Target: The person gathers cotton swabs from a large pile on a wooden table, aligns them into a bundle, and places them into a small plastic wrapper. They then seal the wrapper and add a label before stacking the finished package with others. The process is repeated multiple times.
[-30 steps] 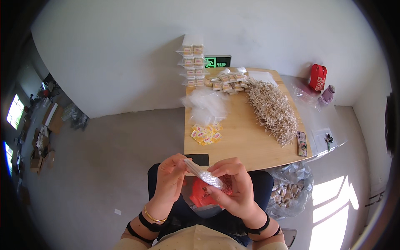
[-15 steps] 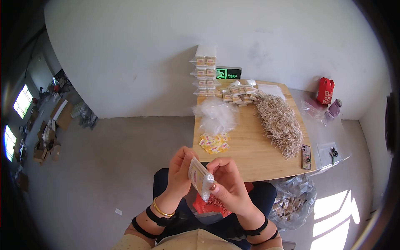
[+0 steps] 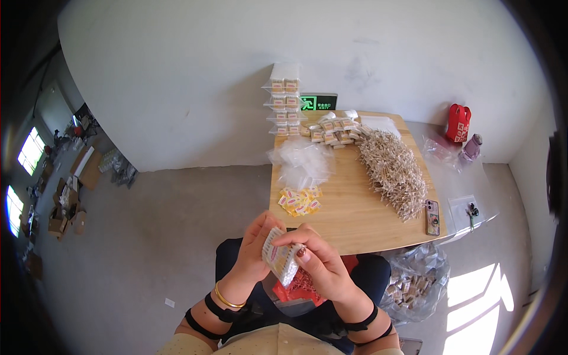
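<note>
Above my lap, both hands hold a clear pack of cotton swabs [image 3: 283, 265] with a label card inside, tilted so its label side shows. My left hand [image 3: 253, 251] grips its left side. My right hand [image 3: 322, 267] is closed on the right end, fingers over the upper edge and thumb at the near corner. Just beyond, on the wooden table [image 3: 349, 216], lie yellow-and-white label cards [image 3: 300, 201] and a heap of clear plastic bags [image 3: 302, 163]. To the right is a large pile of loose cotton swabs [image 3: 393, 171].
Packed swabs stand in a tall stack [image 3: 285, 100] by the wall, next to smaller packs [image 3: 336, 131]. A phone [image 3: 432, 217] rests at the right edge. A clear sack of packs [image 3: 414, 290] sits on the floor; red plastic [image 3: 290, 293] lies in my lap.
The pack has turned, showing more of its label face and the row of swab tips. My right fingers have moved left over its upper edge. The view has shifted slightly.
</note>
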`<state>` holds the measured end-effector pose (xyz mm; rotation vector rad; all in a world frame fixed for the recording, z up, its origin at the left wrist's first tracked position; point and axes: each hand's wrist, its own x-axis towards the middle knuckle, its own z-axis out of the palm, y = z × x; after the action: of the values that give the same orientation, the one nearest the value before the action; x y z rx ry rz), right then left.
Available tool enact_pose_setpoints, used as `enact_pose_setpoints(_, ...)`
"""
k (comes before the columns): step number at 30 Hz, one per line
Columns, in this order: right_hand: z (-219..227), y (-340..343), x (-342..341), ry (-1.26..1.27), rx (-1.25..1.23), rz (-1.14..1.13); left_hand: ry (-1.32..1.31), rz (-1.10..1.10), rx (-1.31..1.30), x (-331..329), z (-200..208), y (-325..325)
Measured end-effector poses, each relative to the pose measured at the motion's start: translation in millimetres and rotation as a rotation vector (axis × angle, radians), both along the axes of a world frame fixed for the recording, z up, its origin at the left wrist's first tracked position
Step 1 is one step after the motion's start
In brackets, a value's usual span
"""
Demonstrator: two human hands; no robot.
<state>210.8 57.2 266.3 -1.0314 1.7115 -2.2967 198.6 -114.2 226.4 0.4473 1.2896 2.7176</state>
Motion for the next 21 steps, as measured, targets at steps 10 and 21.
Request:
enact_pose_setpoints(10,-4,7,0,-0.04,-0.012,0.089,-0.141,-0.143,-0.05,5,6,1)
enact_pose_setpoints(21,-12,3,4,-0.13,-0.044,0.062,-0.208,-0.099,-0.059,8,-3,5)
